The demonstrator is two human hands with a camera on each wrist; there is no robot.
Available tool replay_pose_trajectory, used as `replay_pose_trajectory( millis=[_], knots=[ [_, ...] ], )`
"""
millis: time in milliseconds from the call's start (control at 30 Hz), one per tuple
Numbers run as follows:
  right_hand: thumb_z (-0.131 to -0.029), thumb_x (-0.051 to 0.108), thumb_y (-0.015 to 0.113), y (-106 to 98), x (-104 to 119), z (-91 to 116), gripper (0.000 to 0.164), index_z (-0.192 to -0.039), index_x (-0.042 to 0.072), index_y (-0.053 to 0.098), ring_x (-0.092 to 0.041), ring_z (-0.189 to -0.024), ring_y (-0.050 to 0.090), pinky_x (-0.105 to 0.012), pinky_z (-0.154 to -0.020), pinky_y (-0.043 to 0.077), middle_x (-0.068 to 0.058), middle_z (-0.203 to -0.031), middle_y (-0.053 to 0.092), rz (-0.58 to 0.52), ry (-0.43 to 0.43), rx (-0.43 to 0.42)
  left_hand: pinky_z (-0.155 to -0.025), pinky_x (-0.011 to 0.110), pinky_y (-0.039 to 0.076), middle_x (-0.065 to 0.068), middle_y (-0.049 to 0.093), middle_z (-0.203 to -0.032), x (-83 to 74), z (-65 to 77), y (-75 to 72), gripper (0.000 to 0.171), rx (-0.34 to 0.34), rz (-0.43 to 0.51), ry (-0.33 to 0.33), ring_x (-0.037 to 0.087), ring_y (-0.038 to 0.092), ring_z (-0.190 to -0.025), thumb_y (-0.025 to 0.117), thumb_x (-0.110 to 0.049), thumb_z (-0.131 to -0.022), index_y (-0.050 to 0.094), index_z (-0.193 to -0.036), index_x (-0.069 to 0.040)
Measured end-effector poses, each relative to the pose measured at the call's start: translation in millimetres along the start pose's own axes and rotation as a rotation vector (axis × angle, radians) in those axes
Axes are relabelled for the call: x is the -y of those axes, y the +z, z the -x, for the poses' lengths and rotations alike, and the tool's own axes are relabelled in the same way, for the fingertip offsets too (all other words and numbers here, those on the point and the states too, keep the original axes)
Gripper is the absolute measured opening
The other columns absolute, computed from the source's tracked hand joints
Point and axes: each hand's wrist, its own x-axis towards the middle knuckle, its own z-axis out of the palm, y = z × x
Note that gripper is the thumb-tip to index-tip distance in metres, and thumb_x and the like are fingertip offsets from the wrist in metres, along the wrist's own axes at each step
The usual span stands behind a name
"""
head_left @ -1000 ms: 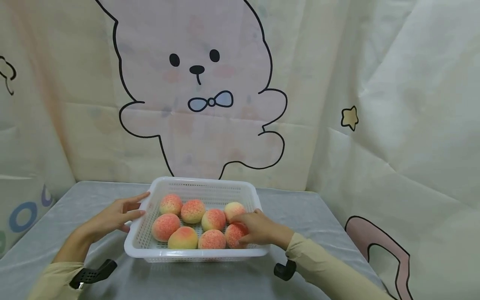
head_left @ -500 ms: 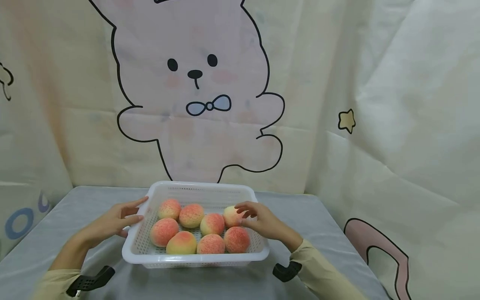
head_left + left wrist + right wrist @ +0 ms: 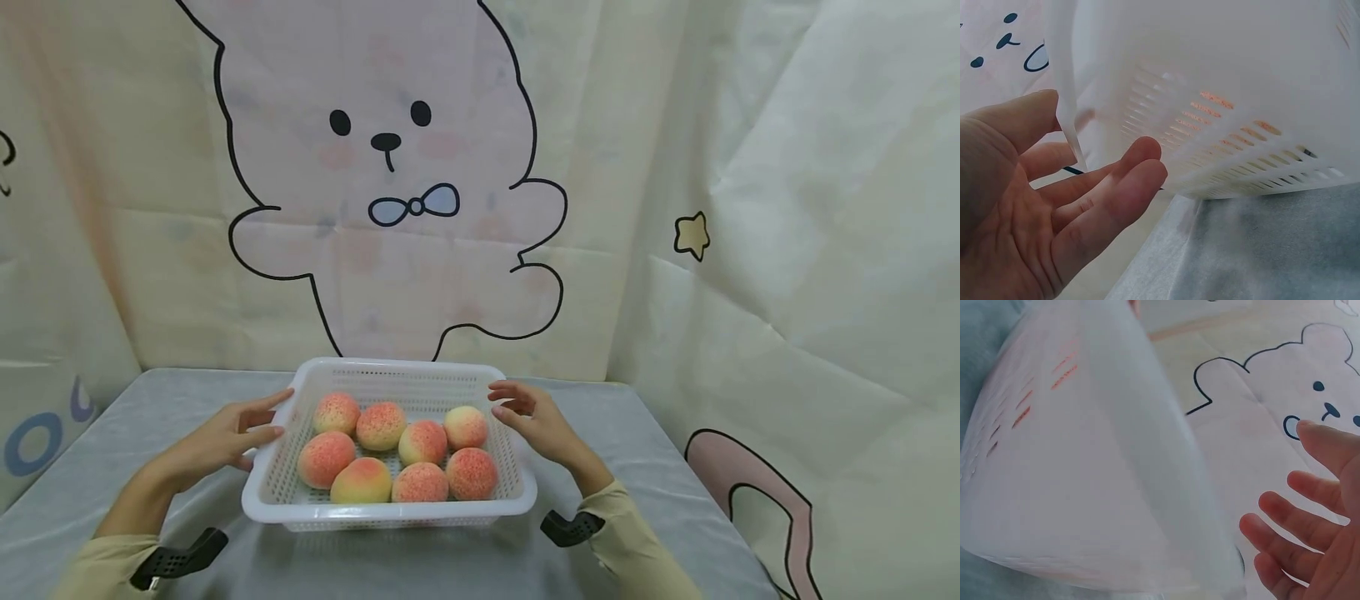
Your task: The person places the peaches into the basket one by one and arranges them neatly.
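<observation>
A white plastic basket (image 3: 390,513) with slotted walls stands on the table, holding several red-and-yellow peaches (image 3: 327,460). At its left rim, my left hand (image 3: 213,446) holds the edge; in the left wrist view the lip runs between the thumb and the curved fingers (image 3: 1141,187). My right hand (image 3: 538,421) hovers by the back right corner with relaxed, spread fingers and nothing in them. The right wrist view shows that hand (image 3: 1310,531) apart from the basket's outer wall (image 3: 1085,487). Peach colour shows through the slots (image 3: 1216,106).
A grey cloth (image 3: 592,417) covers the table. Behind it hangs a pale curtain (image 3: 600,167) printed with a bear (image 3: 405,275) and a star (image 3: 692,236). Black wrist devices (image 3: 180,560) sit at both sleeves.
The right hand has let go of the front right peach, lifted out and moved back right beyond the basket's rim. The left hand has stayed at the left rim.
</observation>
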Motion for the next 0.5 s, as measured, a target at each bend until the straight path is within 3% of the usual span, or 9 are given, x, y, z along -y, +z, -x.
replay_pose_trajectory(
  millis=[333,500],
  knots=[
    [-0.1,0.016,0.062,-2.0,-8.8,9.5,0.038,-0.137,0.005,0.058,-0.038,-0.118,0.064,-0.024,-0.095,0.052,-0.028,-0.131,0.064,-0.033,0.01,-0.067,-0.076,0.049,0.063,0.036,0.028,-0.159,-0.5,-0.1,-1.8,0.08,0.024,0.02,-0.005,0.031,0.066,-0.114,0.059,-0.03,-0.102,0.012,-0.163,-0.01],
    [-0.1,0.014,0.063,-9.3,-14.8,10.9,0.042,-0.138,-0.001,0.056,-0.042,-0.119,0.064,-0.021,-0.094,0.052,-0.03,-0.131,0.063,-0.07,-0.006,-0.099,-0.077,0.049,0.062,0.036,0.031,-0.157,-2.0,-2.3,-1.7,0.078,0.023,0.017,-0.001,0.032,0.065,-0.116,0.058,-0.031,-0.102,0.013,-0.163,-0.01]
  ],
)
